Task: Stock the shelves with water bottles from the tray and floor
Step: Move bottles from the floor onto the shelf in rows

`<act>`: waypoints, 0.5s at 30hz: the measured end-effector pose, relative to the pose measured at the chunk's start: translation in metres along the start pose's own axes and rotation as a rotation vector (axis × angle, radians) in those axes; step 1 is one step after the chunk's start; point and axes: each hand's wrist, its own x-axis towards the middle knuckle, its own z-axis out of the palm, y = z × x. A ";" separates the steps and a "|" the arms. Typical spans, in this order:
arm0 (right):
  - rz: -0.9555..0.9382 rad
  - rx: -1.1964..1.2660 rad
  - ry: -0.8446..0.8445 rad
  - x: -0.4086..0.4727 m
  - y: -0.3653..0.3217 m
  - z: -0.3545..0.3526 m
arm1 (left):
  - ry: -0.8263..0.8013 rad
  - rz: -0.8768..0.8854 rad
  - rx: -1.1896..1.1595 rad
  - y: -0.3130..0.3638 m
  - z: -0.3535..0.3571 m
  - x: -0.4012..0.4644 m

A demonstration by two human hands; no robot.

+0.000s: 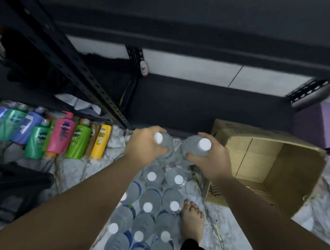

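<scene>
Bottles of water, one per hand: left hand [146, 145] wraps the shoulder of a clear bottle [164, 144], right hand [208, 157] clasps another [194, 145], both above the floor pack [152, 206]. Full, likely heavy; thin ribbed plastic dents, so gripping below the white caps suits.

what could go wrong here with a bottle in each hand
1. Each hand, left hand and right hand, has its grip near the top of a clear plastic white-capped water bottle; one could slip.
2. A bare foot touches the floor bottles; stepping forward might topple them.
</scene>
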 end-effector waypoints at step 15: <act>-0.305 0.116 0.154 -0.164 -0.269 -0.187 | 0.345 0.172 -0.119 0.192 -0.270 -0.185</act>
